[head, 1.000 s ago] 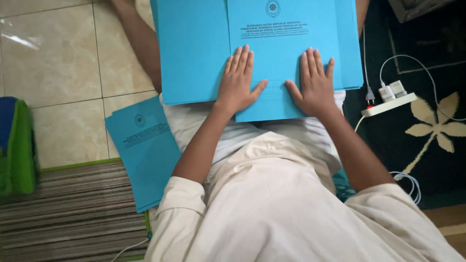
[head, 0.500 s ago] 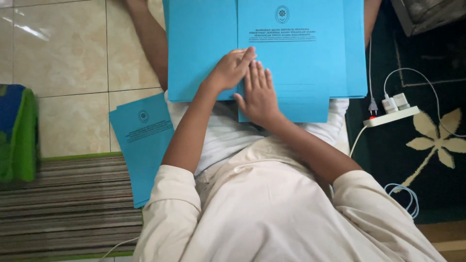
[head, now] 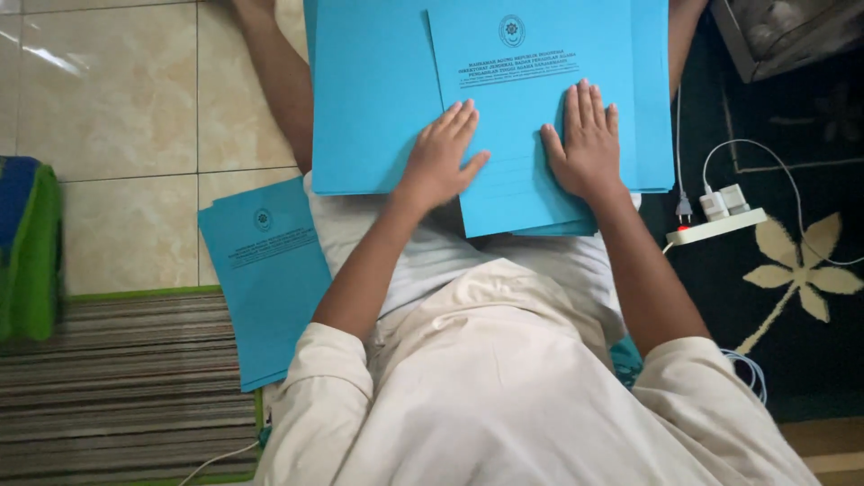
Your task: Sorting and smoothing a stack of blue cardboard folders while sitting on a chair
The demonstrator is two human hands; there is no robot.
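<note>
A folded blue paper folder (head: 517,81) with a round emblem and dark print lies on my lap, on top of a wider open blue folder sheet (head: 369,108). My left hand (head: 441,157) rests flat across the folded folder's left edge, fingers spread. My right hand (head: 585,144) lies flat on the same folder, fingers together and pointing away from me. Neither hand grips anything. A stack of the same blue folders (head: 265,270) lies on the floor by my left thigh.
Beige floor tiles (head: 126,117) spread to the left, with a striped mat (head: 117,387) below them and a green and blue cloth (head: 27,243) at the left edge. A white power strip with chargers (head: 715,220) and cables sits on a dark patterned rug (head: 792,288) to the right.
Half a second ago both hands were close together near the folder's left side. My right hand has slid to the right and my left hand has flattened out beside it.
</note>
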